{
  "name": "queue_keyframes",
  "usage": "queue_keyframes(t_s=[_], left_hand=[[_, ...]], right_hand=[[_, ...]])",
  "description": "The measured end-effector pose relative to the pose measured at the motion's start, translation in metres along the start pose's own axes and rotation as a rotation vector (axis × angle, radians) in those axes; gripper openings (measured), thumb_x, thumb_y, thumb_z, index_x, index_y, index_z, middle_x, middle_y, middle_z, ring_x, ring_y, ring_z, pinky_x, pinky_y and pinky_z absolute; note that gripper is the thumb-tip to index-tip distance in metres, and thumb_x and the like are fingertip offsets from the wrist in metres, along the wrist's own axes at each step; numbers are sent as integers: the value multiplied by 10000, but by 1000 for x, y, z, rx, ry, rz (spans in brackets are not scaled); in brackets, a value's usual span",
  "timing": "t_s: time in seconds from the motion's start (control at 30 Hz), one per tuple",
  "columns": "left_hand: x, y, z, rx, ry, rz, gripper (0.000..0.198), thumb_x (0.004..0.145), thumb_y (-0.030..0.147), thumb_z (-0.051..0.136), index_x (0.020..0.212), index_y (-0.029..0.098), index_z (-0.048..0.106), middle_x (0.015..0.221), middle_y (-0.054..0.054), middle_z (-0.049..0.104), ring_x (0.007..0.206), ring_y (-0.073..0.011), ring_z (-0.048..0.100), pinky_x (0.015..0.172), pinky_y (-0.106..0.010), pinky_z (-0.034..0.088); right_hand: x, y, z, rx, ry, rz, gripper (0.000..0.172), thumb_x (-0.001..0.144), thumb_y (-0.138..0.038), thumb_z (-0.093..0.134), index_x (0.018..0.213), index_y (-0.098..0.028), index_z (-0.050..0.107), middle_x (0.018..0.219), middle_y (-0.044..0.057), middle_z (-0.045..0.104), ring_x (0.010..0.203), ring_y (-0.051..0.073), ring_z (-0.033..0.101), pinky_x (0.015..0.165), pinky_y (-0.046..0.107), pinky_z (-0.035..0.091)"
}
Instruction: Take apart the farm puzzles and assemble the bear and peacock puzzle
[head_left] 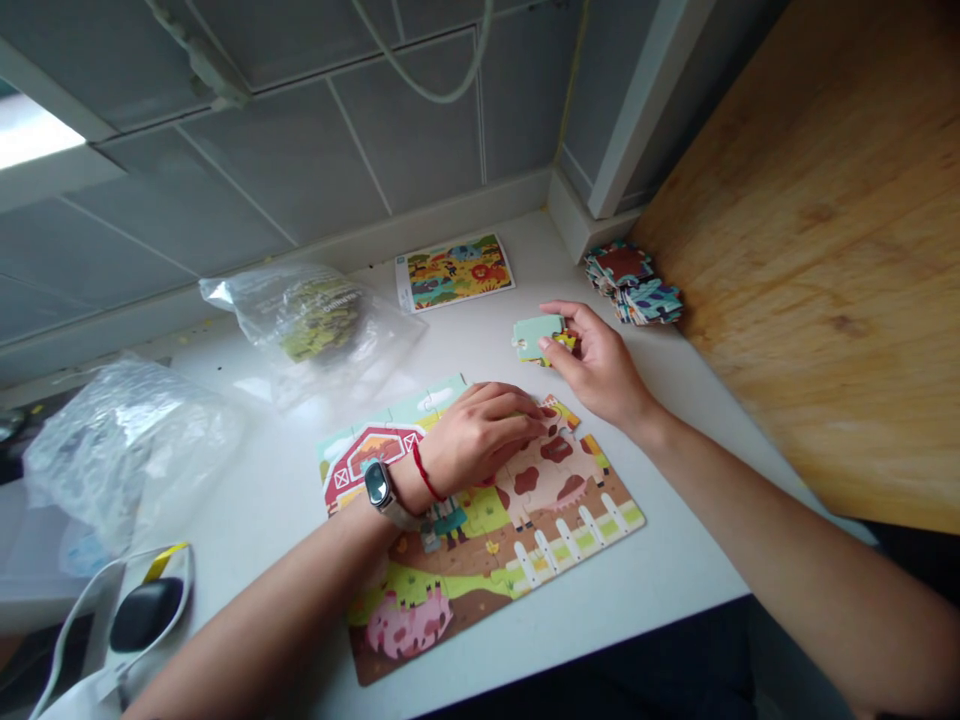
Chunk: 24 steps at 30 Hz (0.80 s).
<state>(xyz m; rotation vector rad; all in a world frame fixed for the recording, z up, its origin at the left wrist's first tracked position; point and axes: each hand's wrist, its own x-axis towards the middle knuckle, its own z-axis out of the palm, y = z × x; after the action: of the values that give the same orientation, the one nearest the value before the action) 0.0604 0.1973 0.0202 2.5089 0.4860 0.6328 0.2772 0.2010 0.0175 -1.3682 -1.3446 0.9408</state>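
Note:
A farm jigsaw puzzle [525,550] with a red barn, a cow and a pink pig lies on the white counter [660,590]. My left hand [480,435], wearing a watch and a red string, rests on the puzzle's upper middle with its fingers curled and pressed down on the pieces. My right hand [596,365] lies just beyond the puzzle's top right corner, its fingers pinching a pale green loose piece [536,335] with a yellow piece under it.
A stack of loose puzzle pieces [634,285] sits at the far right by a wooden panel [825,250]. A picture card [454,270] lies near the tiled wall. Two clear plastic bags [315,320] [112,440] lie at left. A white case [142,615] is at bottom left.

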Motion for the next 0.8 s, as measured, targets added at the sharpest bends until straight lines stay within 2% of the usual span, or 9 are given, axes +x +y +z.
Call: queue_keyframes(t_s=[0.17, 0.27, 0.33, 0.37, 0.43, 0.53, 0.67, 0.8], left_hand=[[0, -1, 0, 37, 52, -53, 277, 1050, 115, 497, 1111, 222, 745, 1193, -67, 755, 1160, -218, 665, 1000, -410, 551], [2, 3, -2, 90, 3, -118, 243, 1051, 304, 588, 1243, 218, 710, 1296, -102, 706, 1197, -265, 631, 1018, -453, 538], [4, 9, -2, 125, -62, -146, 412, 1012, 470, 648, 1331, 211, 666, 1410, -131, 645, 1261, -311, 591, 1050, -498, 518], [4, 12, -2, 144, -80, -161, 452, 999, 503, 658, 1345, 212, 657, 1446, -134, 622, 1292, -326, 571, 1065, -513, 506], [5, 16, -1, 161, -75, -190, 378, 1017, 459, 645, 1315, 228, 673, 1436, -114, 632, 1311, -318, 561, 1079, -510, 497], [5, 17, 1, 125, -14, -219, 234, 1041, 335, 630, 1246, 254, 707, 1313, -77, 698, 1266, -273, 595, 1063, -468, 508], [4, 9, 2, 59, 84, -211, 212, 978, 335, 733, 1168, 242, 729, 1193, -79, 726, 1129, -249, 652, 984, -434, 553], [5, 7, -4, 41, 284, -185, 243, 942, 323, 779, 1152, 224, 706, 1140, -78, 741, 1051, -222, 690, 927, -405, 586]], right_hand=[[1, 1, 0, 21, -6, -23, 380, 919, -346, 677, 1270, -212, 621, 1077, 78, 723, 943, 233, 683, 798, 343, 573], [1, 1, 0, 45, 5, -30, 385, 925, -345, 672, 1284, -221, 606, 1044, 67, 717, 898, 220, 681, 784, 337, 575], [1, 2, 0, 52, 16, -29, 405, 932, -348, 666, 1311, -227, 587, 998, 53, 707, 851, 208, 673, 765, 332, 574], [1, 2, 0, 53, 20, -28, 414, 934, -350, 664, 1321, -228, 581, 980, 47, 703, 836, 205, 669, 757, 330, 573], [1, 2, 0, 53, 24, -28, 417, 934, -352, 662, 1324, -226, 580, 974, 46, 700, 835, 204, 665, 751, 327, 572], [1, 3, 0, 55, 23, -28, 411, 929, -356, 665, 1309, -218, 593, 1036, 62, 706, 867, 206, 665, 757, 323, 569], [1, 3, 0, 61, 28, -18, 407, 923, -351, 665, 1300, -211, 601, 1068, 70, 706, 858, 201, 664, 750, 321, 568], [3, 5, -1, 36, 41, -20, 420, 921, -350, 667, 1315, -221, 598, 1014, 56, 703, 866, 208, 673, 746, 322, 576]])
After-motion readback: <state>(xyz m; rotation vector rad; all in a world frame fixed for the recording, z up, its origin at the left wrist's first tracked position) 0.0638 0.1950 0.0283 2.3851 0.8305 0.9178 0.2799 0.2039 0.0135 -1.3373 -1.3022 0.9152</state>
